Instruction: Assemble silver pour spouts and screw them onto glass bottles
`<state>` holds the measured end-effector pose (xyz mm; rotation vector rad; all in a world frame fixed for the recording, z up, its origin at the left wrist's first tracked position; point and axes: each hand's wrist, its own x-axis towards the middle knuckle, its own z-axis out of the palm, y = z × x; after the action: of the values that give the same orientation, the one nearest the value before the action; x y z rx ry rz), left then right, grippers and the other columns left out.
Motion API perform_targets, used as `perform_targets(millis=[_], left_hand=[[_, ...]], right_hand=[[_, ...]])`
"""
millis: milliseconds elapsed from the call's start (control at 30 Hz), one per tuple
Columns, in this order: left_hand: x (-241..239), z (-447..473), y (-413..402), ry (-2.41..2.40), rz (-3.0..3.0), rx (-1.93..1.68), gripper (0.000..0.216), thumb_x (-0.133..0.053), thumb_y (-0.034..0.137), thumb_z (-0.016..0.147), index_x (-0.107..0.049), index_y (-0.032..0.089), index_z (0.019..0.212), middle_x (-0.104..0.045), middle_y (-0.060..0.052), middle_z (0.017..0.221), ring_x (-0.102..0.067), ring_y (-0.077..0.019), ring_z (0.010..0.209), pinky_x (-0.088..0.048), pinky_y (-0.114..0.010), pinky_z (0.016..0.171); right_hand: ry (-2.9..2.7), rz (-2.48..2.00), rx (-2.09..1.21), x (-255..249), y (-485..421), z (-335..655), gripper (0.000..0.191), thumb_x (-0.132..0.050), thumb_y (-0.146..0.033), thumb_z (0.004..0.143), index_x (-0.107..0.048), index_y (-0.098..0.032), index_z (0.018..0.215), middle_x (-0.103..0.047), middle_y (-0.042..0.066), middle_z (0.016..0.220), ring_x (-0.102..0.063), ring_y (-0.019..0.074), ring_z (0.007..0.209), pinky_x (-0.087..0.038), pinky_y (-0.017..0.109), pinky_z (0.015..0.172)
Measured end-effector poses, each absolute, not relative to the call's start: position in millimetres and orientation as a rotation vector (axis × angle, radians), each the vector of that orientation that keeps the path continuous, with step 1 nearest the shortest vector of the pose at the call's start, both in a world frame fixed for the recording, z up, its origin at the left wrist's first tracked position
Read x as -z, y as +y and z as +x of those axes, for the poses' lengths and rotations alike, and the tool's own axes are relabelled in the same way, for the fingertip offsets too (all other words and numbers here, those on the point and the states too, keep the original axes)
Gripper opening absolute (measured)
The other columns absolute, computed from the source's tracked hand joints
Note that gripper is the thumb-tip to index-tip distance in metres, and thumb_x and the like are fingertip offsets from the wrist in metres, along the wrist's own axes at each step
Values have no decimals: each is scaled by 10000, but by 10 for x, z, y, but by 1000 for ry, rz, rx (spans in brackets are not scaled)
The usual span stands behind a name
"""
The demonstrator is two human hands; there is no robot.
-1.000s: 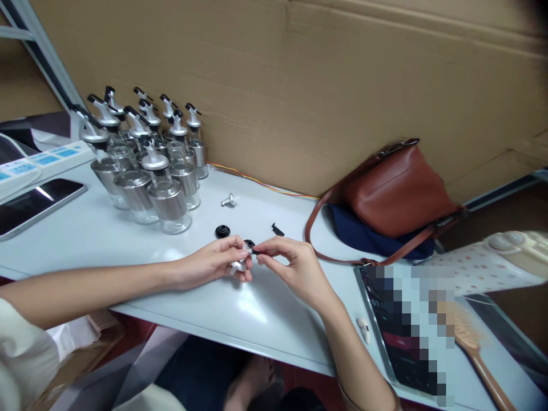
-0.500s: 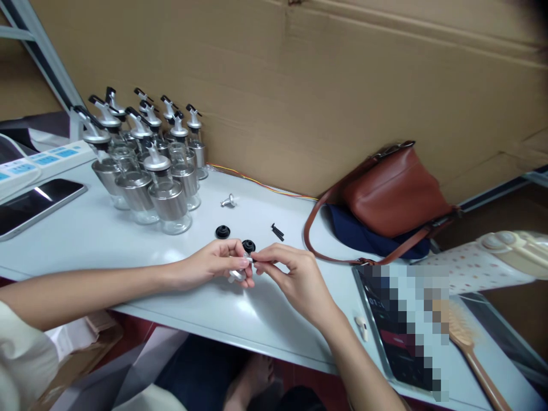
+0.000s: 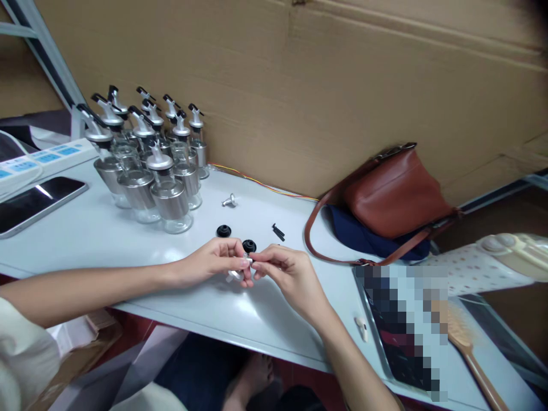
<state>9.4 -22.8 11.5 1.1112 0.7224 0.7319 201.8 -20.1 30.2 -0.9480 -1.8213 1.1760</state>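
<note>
My left hand is closed on a silver pourer spout, whose round flange shows below the fingers. The spout's narrow end points toward my right hand. Thumb and forefinger of that hand are pinched against this end; what they grip is too small to make out. Just behind the fingertips lies a black stopper, with a second black stopper to its left. Farther back rests another silver spout on its side. A few thin black levers lie to the right.
Several glass-and-steel bottles with pourers stand at the back left. A phone and power strip lie left of them. On the right are a brown bag, a tablet, an earbud and a hairbrush.
Both hands stay almost in place at the spout. The right fingertips press closer to its end, and the dark bit seen between them before is now hidden. The view shifts slightly.
</note>
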Motion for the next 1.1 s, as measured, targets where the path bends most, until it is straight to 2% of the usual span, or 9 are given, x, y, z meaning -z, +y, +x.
perform_targets(millis=[467, 567, 700, 867, 967, 1100], left_hand=[[-108, 94, -221, 656, 1104, -743, 242, -729, 296, 776, -550, 140, 731, -763, -45, 759, -711, -145, 707, -512, -251, 685], [-99, 95, -225, 649, 1134, -740, 218, -715, 273, 790, -552, 140, 735, -762, -45, 776, -709, -141, 725, -513, -248, 690], [-99, 101, -234, 672, 1149, -735, 226, -715, 273, 789, -539, 143, 733, -757, -47, 746, -703, -141, 700, -509, -249, 675], [-157, 120, -247, 691, 1041, -742, 290, -728, 357, 770, -527, 149, 749, -745, -28, 755, -727, -177, 712, -536, -265, 633], [-194, 121, -249, 686, 976, -743, 320, -721, 392, 773, -506, 156, 753, -741, -17, 747, -739, -188, 718, -540, -247, 610], [-228, 123, -268, 635, 953, -655, 367, -721, 437, 762, -474, 167, 747, -742, -19, 717, -741, -192, 693, -525, -223, 572]], right_hand=[[-1638, -960, -1462, -318, -261, 1959, 66, -648, -201, 761, -695, -172, 725, -689, 4, 642, -667, 146, 600, -540, 261, 613], [-1700, -963, -1430, -314, -251, 1962, 68, -644, -190, 780, -696, -168, 742, -686, 3, 658, -669, 145, 613, -533, 255, 613], [-1920, -989, -1254, -368, -218, 2014, 75, -635, -151, 809, -704, -160, 780, -696, 13, 697, -660, 148, 655, -514, 256, 630], [-2163, -945, -879, -507, -209, 2138, 171, -604, -138, 865, -670, -171, 1020, -701, 28, 841, -646, 141, 755, -499, 247, 699], [-2267, -923, -634, -533, -227, 2156, 133, -549, -162, 914, -644, -169, 1007, -673, 42, 872, -628, 146, 783, -486, 256, 725], [-2486, -929, -355, -508, -267, 2082, 200, -421, -157, 971, -612, -158, 1030, -665, 78, 915, -611, 179, 811, -470, 299, 712]])
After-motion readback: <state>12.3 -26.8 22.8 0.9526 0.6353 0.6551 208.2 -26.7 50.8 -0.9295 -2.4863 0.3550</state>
